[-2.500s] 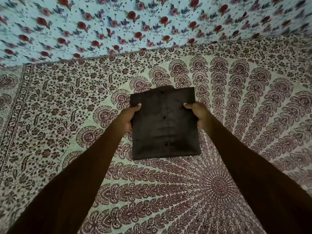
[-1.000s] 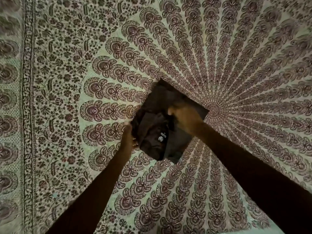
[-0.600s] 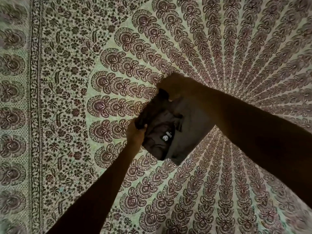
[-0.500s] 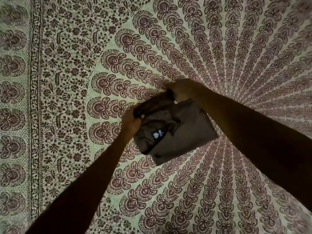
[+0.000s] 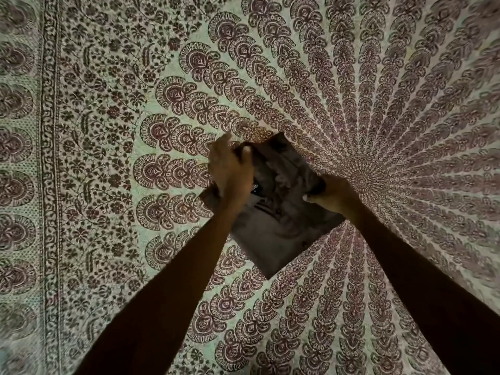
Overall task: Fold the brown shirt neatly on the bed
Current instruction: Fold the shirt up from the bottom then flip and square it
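Looking down, I am seeing the patterned bedspread (image 5: 108,158) spreading around the work; my left forearm (image 5: 189,266) is covering the left edge of the brown shirt (image 5: 273,226). My left hand (image 5: 231,174) is reaching forward, curling over and pinching the shirt's far left corner, while my right hand (image 5: 334,196) is clutching its right edge. The folded shirt is lying on the bedspread between the two grips, near corner pointing toward me.
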Demonstrator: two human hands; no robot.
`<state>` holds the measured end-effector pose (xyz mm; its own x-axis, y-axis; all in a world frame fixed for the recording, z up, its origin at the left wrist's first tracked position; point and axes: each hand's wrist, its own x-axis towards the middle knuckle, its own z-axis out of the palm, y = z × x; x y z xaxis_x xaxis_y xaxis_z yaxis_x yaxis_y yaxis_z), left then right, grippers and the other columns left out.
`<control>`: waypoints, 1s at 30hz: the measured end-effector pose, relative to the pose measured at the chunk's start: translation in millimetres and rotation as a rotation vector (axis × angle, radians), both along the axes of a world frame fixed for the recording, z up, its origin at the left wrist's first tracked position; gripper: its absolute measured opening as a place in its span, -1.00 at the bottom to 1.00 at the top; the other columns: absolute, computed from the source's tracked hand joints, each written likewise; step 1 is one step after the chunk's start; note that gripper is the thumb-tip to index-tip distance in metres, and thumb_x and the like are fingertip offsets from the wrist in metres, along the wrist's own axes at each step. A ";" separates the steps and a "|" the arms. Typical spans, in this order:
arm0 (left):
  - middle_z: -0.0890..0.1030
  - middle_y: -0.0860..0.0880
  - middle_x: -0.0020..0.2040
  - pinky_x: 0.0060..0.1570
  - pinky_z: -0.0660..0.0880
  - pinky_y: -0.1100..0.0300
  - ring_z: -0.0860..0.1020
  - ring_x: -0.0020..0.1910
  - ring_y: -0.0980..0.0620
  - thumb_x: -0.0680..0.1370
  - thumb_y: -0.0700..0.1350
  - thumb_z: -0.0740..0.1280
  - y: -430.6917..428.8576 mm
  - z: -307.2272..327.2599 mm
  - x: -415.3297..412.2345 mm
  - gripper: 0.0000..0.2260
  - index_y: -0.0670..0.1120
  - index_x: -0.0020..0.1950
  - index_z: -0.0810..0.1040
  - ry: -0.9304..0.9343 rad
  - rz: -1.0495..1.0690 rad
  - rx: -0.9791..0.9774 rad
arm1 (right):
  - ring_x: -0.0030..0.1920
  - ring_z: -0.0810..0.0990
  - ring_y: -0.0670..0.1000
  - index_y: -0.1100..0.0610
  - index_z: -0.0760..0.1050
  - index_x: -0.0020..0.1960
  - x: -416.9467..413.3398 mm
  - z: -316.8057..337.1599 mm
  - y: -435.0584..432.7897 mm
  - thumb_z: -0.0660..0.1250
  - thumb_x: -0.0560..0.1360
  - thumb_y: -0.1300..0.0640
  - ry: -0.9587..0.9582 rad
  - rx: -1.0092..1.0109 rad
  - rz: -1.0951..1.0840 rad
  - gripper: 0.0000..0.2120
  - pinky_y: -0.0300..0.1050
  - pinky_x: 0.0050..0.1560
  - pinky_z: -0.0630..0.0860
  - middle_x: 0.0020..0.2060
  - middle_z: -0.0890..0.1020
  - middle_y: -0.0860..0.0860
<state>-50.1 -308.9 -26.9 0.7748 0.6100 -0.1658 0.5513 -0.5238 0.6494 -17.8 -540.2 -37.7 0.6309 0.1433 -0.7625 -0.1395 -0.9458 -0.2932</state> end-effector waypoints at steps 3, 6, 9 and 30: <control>0.34 -0.23 0.39 0.27 0.40 -0.07 0.38 0.35 -0.20 0.54 0.11 0.30 0.6 -6.0 -66.6 -0.43 -0.18 0.43 0.30 0.303 0.536 -0.162 | 0.08 0.57 0.12 0.11 0.51 0.15 16.8 -2.6 18.4 0.47 0.38 -0.17 -0.042 0.105 -0.090 -0.52 -0.16 -0.09 0.34 0.04 0.61 0.09; 0.32 -0.30 0.38 0.31 0.38 -0.14 0.36 0.36 -0.28 0.54 0.18 0.29 4.3 -22.4 -119.7 -0.33 -0.27 0.42 0.23 0.604 0.716 -0.320 | 0.14 0.56 0.11 0.12 0.52 0.20 32.0 -8.1 27.9 0.50 0.37 -0.12 -0.003 0.147 -0.133 -0.50 -0.18 -0.04 0.34 0.09 0.61 0.10; 0.48 -0.28 0.33 0.29 0.41 0.01 0.46 0.30 -0.24 0.56 0.25 0.18 0.4 -28.5 -130.3 -0.38 -0.26 0.34 0.45 0.665 0.490 -0.531 | 0.10 0.61 0.11 0.12 0.59 0.15 33.9 -7.9 22.0 0.51 0.39 -0.05 0.123 0.244 -0.176 -0.59 -0.08 0.13 0.49 0.08 0.65 0.12; 0.48 -0.09 0.25 0.20 0.34 -0.03 0.39 0.25 -0.13 0.45 -0.21 0.37 -5.5 3.9 -84.9 -0.64 -0.02 0.24 0.50 -0.031 -0.587 0.297 | 0.20 0.40 0.15 -0.04 0.40 0.28 -104.2 18.0 -16.9 0.41 0.26 0.13 -0.573 0.074 0.075 -0.40 -0.02 0.10 0.42 0.23 0.43 0.07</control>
<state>-135.0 -314.4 -23.0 0.9945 0.1008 -0.0277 0.1026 -0.8912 0.4418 -122.0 -557.2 -19.7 0.9262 0.2431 -0.2882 0.1273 -0.9211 -0.3679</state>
